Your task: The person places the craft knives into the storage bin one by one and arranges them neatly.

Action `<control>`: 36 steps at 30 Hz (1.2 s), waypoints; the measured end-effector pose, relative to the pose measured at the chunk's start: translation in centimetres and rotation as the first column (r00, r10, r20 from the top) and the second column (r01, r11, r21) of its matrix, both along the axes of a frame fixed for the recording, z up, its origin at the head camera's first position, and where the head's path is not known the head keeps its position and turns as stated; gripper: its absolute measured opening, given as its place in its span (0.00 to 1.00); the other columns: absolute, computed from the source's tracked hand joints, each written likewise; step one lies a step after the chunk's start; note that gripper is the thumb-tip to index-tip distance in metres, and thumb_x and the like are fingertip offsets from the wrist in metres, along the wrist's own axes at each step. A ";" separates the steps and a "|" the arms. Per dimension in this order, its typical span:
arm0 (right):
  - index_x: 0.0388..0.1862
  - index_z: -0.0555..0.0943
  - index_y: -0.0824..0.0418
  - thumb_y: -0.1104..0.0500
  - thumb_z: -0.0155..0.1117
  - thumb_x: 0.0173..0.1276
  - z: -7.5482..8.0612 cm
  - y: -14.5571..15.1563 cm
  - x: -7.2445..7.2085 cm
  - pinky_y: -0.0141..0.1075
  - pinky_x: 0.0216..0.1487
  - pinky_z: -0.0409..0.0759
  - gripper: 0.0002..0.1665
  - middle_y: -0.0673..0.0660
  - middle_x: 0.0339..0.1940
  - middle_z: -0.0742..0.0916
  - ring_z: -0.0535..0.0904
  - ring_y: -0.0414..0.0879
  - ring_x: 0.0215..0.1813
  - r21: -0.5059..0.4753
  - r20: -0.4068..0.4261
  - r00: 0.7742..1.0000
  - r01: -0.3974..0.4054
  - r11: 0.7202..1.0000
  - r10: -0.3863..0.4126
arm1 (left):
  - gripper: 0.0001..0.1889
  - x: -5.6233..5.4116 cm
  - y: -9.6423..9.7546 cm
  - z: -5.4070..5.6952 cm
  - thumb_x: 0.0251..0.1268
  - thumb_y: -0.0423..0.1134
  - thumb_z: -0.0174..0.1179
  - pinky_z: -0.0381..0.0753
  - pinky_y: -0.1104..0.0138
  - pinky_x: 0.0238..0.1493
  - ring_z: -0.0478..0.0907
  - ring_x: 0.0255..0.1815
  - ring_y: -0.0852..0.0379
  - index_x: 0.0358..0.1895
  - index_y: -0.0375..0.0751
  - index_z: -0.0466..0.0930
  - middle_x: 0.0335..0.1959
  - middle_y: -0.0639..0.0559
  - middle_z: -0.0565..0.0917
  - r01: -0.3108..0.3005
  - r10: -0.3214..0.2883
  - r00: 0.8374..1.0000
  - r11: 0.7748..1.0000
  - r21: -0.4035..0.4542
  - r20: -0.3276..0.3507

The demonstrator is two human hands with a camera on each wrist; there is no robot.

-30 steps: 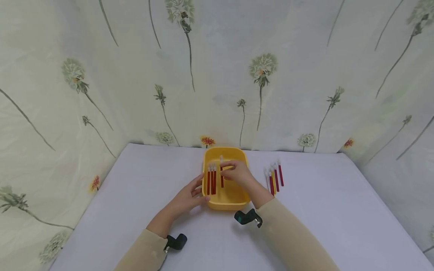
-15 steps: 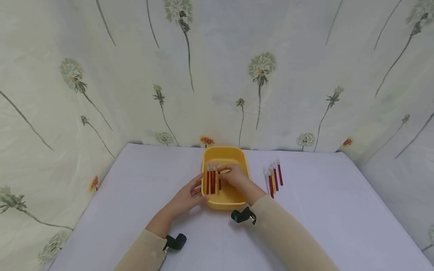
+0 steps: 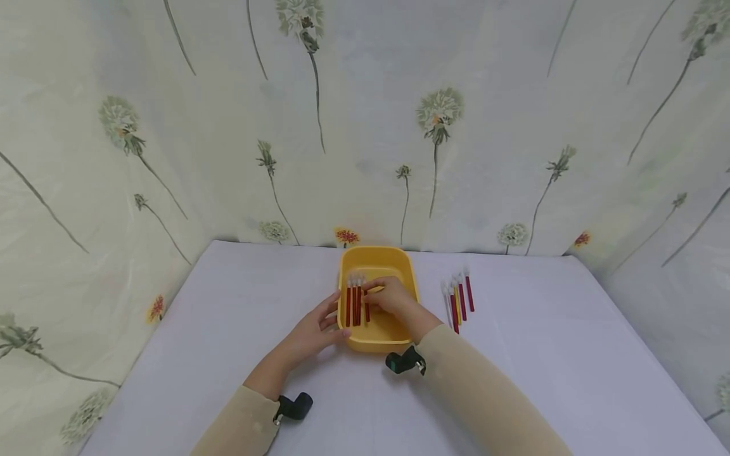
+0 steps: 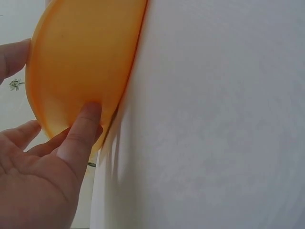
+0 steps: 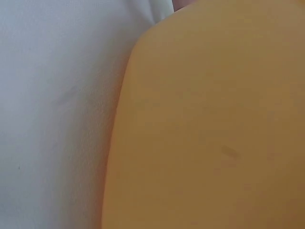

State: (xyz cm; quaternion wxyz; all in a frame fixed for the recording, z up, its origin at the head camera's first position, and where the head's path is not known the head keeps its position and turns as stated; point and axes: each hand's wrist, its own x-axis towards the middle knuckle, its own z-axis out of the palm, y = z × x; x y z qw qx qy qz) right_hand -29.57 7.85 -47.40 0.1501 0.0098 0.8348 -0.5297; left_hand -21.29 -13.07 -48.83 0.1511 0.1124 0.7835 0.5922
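A yellow plastic tray (image 3: pixel 393 326) stands on the white table. My left hand (image 3: pixel 310 332) rests against its left side, thumb at the near corner. In the left wrist view, fairly straight fingers (image 4: pixel 81 133) touch the tray's outer wall (image 4: pixel 86 62). Several slim red pen-like sticks (image 3: pixel 353 307) with whitish clear ends lie side by side in the tray's left part. Over the tray, my right hand (image 3: pixel 393 301) pinches another red pen-like stick (image 3: pixel 367 310) just right of that row. The right wrist view shows only the tray wall (image 5: pixel 205 119) and some cloth.
Right of the tray, several more pen-like sticks (image 3: pixel 462 301) lie on the table (image 3: pixel 536 354), mostly red, with a yellow one (image 3: pixel 457 305) and a whitish one (image 3: pixel 447 297). A flowered cloth backdrop (image 3: pixel 365 126) rises behind the table's far edge.
My right hand has moved left and a little nearer to me, bringing its red pen-like stick lower and closer to the row. The left hand has stayed at the tray.
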 end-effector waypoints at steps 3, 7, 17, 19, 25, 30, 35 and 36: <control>0.52 0.85 0.65 0.65 0.70 0.67 0.0 -0.1 -0.1 0.30 0.32 0.80 0.15 0.58 0.43 0.87 0.80 0.45 0.32 0.009 -0.004 1.000 -0.005 1.000 0.005 | 0.49 0.0 -0.1 0.0 0.61 0.51 0.71 0.71 0.51 0.68 0.68 0.72 0.44 0.81 0.55 0.50 0.77 0.44 0.63 -0.001 0.001 1.000 1.000 0.002 0.001; 0.52 0.85 0.64 0.65 0.69 0.67 0.1 -0.1 0.0 0.30 0.30 0.79 0.15 0.57 0.41 0.87 0.80 0.44 0.31 0.018 -0.006 1.000 -0.006 1.000 0.006 | 0.48 0.0 -0.1 0.1 0.62 0.51 0.70 0.72 0.50 0.67 0.68 0.72 0.44 0.81 0.56 0.50 0.76 0.45 0.63 -0.003 0.003 1.000 1.000 -0.005 0.001; 0.49 0.86 0.65 0.66 0.69 0.65 0.1 -0.1 0.0 0.30 0.28 0.76 0.13 0.56 0.37 0.87 0.78 0.43 0.30 0.036 -0.043 0.999 -0.007 0.999 0.008 | 0.49 0.0 0.0 0.2 0.61 0.51 0.71 0.72 0.51 0.67 0.67 0.73 0.45 0.81 0.57 0.50 0.77 0.45 0.63 -0.008 0.008 1.000 1.000 -0.020 0.007; 0.50 0.86 0.64 0.66 0.69 0.66 0.2 -0.1 0.1 0.31 0.29 0.77 0.13 0.56 0.38 0.87 0.78 0.44 0.31 0.037 -0.036 0.999 -0.001 0.999 0.003 | 0.49 0.0 0.0 0.2 0.62 0.51 0.70 0.72 0.51 0.67 0.67 0.72 0.44 0.81 0.56 0.50 0.77 0.44 0.63 -0.009 0.009 1.000 1.000 -0.015 0.010; 0.51 0.85 0.64 0.65 0.68 0.68 0.3 0.0 0.1 0.33 0.32 0.80 0.13 0.57 0.39 0.87 0.80 0.47 0.34 0.020 -0.019 1.000 0.007 1.000 -0.006 | 0.48 0.1 0.1 0.3 0.63 0.48 0.70 0.72 0.50 0.67 0.67 0.72 0.43 0.81 0.55 0.50 0.76 0.44 0.63 -0.007 0.007 1.000 1.000 0.015 0.022; 0.49 0.85 0.63 0.64 0.69 0.67 0.6 0.4 0.0 0.31 0.31 0.79 0.12 0.57 0.35 0.85 0.79 0.46 0.32 0.028 -0.079 0.997 0.015 0.999 -0.013 | 0.49 0.1 0.1 0.3 0.62 0.50 0.71 0.71 0.51 0.68 0.67 0.73 0.44 0.81 0.57 0.49 0.77 0.45 0.63 -0.013 0.013 0.999 1.000 0.005 0.042; 0.49 0.85 0.64 0.64 0.69 0.66 1.6 1.0 0.2 0.31 0.34 0.78 0.12 0.56 0.37 0.83 0.77 0.46 0.36 0.046 -0.160 0.987 0.002 0.999 0.005 | 0.49 0.1 0.1 0.3 0.61 0.50 0.71 0.70 0.50 0.69 0.66 0.74 0.45 0.81 0.59 0.50 0.76 0.46 0.63 -0.026 0.025 0.998 1.000 0.001 0.055; 0.49 0.86 0.63 0.64 0.69 0.66 1.9 1.1 0.3 0.32 0.36 0.78 0.12 0.56 0.38 0.83 0.77 0.46 0.37 0.052 -0.166 0.986 0.003 0.999 0.005 | 0.49 0.1 0.1 0.3 0.61 0.50 0.71 0.70 0.50 0.69 0.66 0.74 0.44 0.81 0.58 0.50 0.76 0.46 0.63 -0.025 0.024 0.998 1.000 0.001 0.052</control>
